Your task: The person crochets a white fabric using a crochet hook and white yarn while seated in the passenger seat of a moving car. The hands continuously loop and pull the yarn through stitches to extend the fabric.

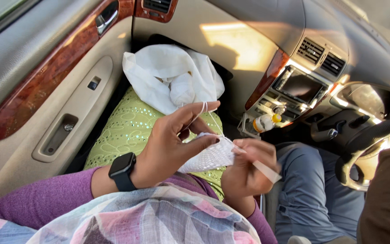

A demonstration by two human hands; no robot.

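My left hand (174, 142) holds a small piece of white crochet work (208, 158) between thumb and fingers, with white yarn (202, 108) looped over the raised index finger. My right hand (247, 171) grips a pale crochet hook (265, 169) whose tip sits at the edge of the crochet piece. The yarn runs up to a white cloth bag (168, 77) resting on my lap, which is covered by green patterned fabric (132, 131). A black smartwatch (123, 171) is on my left wrist.
I sit in a car's passenger seat. The door panel (59, 90) with wood trim is at left, the dashboard (258, 40) ahead. A small bottle (265, 122) stands by the centre console. Another person in grey trousers (312, 190) holds the steering wheel (371, 140) at right.
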